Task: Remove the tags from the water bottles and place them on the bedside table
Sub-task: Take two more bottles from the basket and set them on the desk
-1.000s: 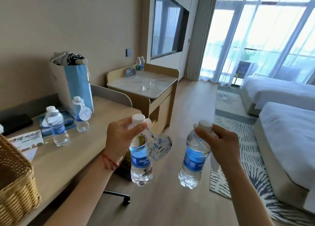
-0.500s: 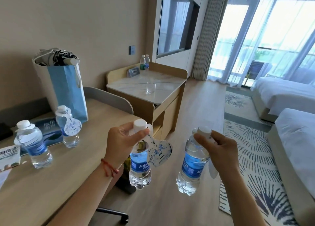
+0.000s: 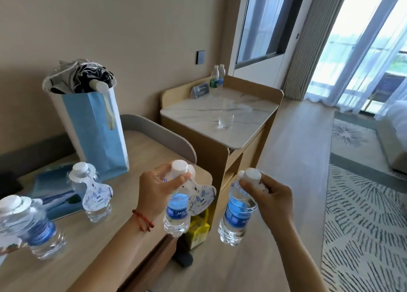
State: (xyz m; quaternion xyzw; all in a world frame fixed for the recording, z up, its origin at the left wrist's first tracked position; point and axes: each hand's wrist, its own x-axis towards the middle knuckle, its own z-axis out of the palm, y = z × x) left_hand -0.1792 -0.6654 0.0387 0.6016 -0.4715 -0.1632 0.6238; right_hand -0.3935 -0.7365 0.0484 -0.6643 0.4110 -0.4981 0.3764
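The left hand [image 3: 157, 191] grips the neck of a water bottle [image 3: 177, 212] just under its white cap, and a paper tag [image 3: 198, 196] hangs from that neck toward 3 o'clock. The right hand [image 3: 271, 200] grips a second water bottle [image 3: 236, 212] the same way; whether it carries a tag cannot be told, the fingers cover the neck. Both bottles hang in the air off the counter [image 3: 132, 203] edge, at about 6 o'clock in the view, long axes near vertical, caps up, the right one leaning slightly.

To do the step well, one bottle would likely go down first, freeing a hand to slip the tag's loop up over the cap rather than tear it. Two more tagged bottles [image 3: 93, 195] stand on the counter at 8 o'clock.
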